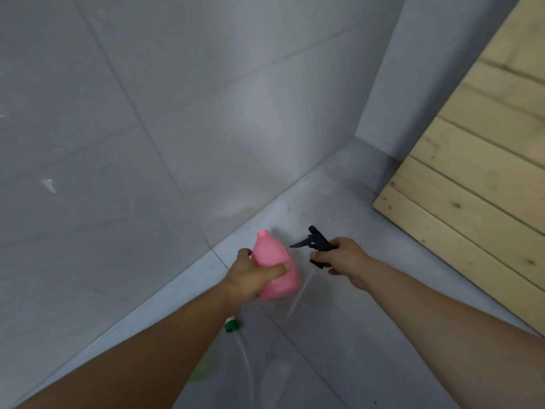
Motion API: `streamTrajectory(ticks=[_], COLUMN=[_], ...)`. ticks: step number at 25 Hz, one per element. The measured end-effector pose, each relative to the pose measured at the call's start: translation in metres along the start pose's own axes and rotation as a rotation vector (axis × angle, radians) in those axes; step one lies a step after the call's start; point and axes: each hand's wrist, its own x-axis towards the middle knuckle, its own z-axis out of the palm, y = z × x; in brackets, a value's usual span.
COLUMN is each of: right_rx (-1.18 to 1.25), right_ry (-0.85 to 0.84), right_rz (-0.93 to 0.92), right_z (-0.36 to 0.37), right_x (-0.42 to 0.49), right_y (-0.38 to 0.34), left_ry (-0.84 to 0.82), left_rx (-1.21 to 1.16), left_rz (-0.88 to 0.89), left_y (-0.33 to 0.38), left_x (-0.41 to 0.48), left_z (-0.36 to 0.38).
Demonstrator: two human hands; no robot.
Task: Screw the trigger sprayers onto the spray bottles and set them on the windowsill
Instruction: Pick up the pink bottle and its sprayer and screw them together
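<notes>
Above the grey tiled floor point(339, 335), just below where it meets the grey tiled wall point(118, 113), the left hand point(250, 278) wraps its fingers point(275, 270) firmly around a pink plastic spray bottle point(272, 261), open neck tilted toward the wall. A pale wooden slatted panel point(477, 178) leans well right of the bottle. Just right of the bottle, apart from it, the right hand point(346, 261) grips a black plastic trigger sprayer point(317, 242). Below the bottle, a green sprayer cap point(231, 324) lies on the floor.
</notes>
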Motion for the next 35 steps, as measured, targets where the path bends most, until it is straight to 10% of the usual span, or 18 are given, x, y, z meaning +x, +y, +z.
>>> streamTrajectory(ticks=[12,24,35], right_rx=[0.238,0.597,0.4], right_ry=[0.262,0.478,0.14], right_rz=[-0.47,-0.871,-0.775], right_z=[-0.122,-0.151,-0.106], right_x=[-0.227,-0.349,-0.338], right_y=[-0.154,-0.183,-0.164], left_ry=[-0.138,-0.256,-0.351], left_rx=[0.415,0.466,0.376], left_rz=[0.516,0.727,0.777], left_y=[0.15,0.135,0.144], left_x=[-0.195,-0.282,-0.282], left_z=[-0.023,-0.038,-0.02])
